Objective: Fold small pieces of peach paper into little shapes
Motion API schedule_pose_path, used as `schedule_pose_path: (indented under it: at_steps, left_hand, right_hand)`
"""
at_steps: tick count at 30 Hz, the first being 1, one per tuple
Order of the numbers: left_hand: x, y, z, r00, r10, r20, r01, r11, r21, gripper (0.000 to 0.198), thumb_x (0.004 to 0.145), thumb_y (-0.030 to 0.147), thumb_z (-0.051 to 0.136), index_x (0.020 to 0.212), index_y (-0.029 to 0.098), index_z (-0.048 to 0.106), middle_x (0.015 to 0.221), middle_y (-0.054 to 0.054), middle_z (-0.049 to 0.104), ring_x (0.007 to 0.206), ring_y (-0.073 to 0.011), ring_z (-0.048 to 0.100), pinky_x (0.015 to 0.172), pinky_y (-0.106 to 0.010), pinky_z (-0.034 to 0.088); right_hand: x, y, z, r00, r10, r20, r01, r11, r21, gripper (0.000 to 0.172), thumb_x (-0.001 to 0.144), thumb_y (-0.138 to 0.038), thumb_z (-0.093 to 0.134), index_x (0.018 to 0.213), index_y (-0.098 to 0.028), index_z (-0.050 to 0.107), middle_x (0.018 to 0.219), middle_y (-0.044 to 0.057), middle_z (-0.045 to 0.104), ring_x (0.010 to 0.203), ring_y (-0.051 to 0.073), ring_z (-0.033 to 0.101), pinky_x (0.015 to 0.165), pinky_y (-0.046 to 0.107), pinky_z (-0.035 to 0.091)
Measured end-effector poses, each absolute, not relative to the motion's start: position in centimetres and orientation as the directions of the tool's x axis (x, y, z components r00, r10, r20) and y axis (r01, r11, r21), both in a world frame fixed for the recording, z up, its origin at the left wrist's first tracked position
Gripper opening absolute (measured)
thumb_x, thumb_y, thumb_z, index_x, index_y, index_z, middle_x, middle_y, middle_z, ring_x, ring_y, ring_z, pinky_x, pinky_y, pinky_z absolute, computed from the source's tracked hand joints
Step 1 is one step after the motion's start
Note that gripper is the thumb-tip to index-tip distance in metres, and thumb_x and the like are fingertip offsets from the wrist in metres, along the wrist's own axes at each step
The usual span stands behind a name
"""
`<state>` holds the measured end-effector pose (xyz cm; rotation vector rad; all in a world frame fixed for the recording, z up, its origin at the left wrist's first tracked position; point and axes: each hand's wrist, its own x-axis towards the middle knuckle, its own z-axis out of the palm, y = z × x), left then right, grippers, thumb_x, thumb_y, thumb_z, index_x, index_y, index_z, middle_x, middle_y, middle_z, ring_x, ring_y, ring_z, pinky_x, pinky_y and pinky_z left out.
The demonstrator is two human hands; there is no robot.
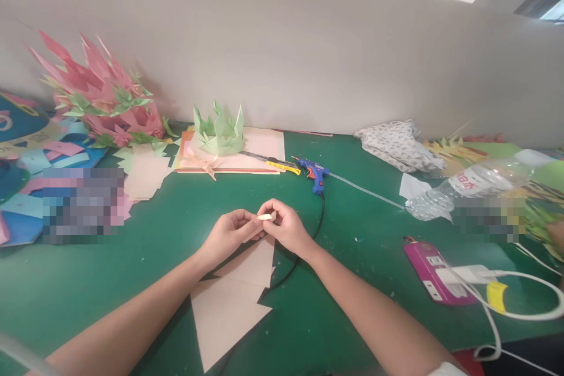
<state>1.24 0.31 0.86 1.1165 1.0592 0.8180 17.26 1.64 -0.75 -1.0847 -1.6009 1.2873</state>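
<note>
My left hand [235, 229] and my right hand [284, 224] meet over the middle of the green table, fingers closed. Pinched between them is a small pale yellow piece of paper [265, 217], apparently folded; its lower part is hidden by my fingers. Below my hands lie cream paper cutouts [229, 314] with pointed edges. Just beyond, a blue glue gun [314, 173] rests on its side with a clear glue stick [365, 189] in its back. A yellow-handled cutter [282, 165] lies by its nozzle.
A light green paper crown [219, 136] stands on stacked paper [268, 144] at the back. Pink paper crowns [110, 94] are piled at left. On the right are a plastic bottle [467, 185], a patterned cloth [399, 144] and a purple power strip [425, 264]. The black cord [319, 226] runs under my right wrist.
</note>
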Motion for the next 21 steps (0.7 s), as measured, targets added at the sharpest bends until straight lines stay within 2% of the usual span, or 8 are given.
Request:
schedule_pose_path:
  at_steps: [4,9,14,17,21]
  left_hand:
    - [1.26,0.47,0.32,0.315,0.914,-0.256,-0.055,0.287,0.957,0.026,0.070,0.038,0.066,0.078,0.013,0.060,0.071,-0.003,0.068,0.069,-0.0125,0.062,0.068,-0.022,0.048]
    - [1.30,0.83,-0.01,0.256,0.925,-0.279,-0.132,0.320,0.938,0.029,0.072,0.039,0.064,0.084,0.013,0.059,0.078,-0.005,0.069,0.074,-0.0132,0.064,0.076,-0.027,0.050]
    - [1.30,0.89,-0.12,0.228,0.944,-0.239,-0.117,0.271,0.955,0.028,0.072,0.039,0.064,0.082,0.013,0.060,0.076,-0.004,0.068,0.073,-0.0129,0.064,0.076,-0.027,0.051]
    - [1.38,0.90,-0.08,0.221,0.944,-0.244,-0.116,0.274,0.955,0.028,0.072,0.038,0.065,0.083,0.013,0.059,0.076,-0.004,0.068,0.073,-0.0123,0.064,0.076,-0.026,0.051]
    - [1.45,0.95,0.12,0.215,0.939,-0.270,-0.139,0.303,0.943,0.029,0.071,0.038,0.065,0.084,0.013,0.059,0.081,-0.005,0.069,0.074,-0.0123,0.064,0.078,-0.027,0.051]
  right_hand:
    - [17.21,1.84,-0.86,-0.291,0.951,0.105,0.183,0.164,-0.969,0.007,0.074,-0.021,0.056,0.081,-0.019,0.053,0.071,-0.003,0.053,0.057,0.008,0.051,0.053,0.020,0.044]
    - [17.63,2.29,-0.96,-0.258,0.951,0.173,0.160,0.218,-0.963,0.021,0.074,-0.029,0.061,0.091,-0.020,0.053,0.076,-0.001,0.054,0.065,0.011,0.053,0.061,0.024,0.047]
    - [18.06,2.26,-0.82,-0.263,0.941,0.212,0.232,0.275,-0.933,0.016,0.074,-0.027,0.063,0.079,-0.020,0.050,0.074,-0.001,0.053,0.064,0.012,0.053,0.060,0.025,0.047]
    - [18.07,2.04,-0.48,-0.302,0.900,0.314,0.344,0.410,-0.845,0.008,0.077,-0.022,0.059,0.073,-0.019,0.052,0.075,0.001,0.054,0.068,0.013,0.053,0.062,0.025,0.046]
    - [18.03,1.85,-0.26,-0.347,0.820,0.455,0.471,0.572,-0.671,0.004,0.080,-0.020,0.055,0.078,-0.020,0.058,0.080,0.003,0.058,0.075,0.015,0.054,0.069,0.029,0.045]
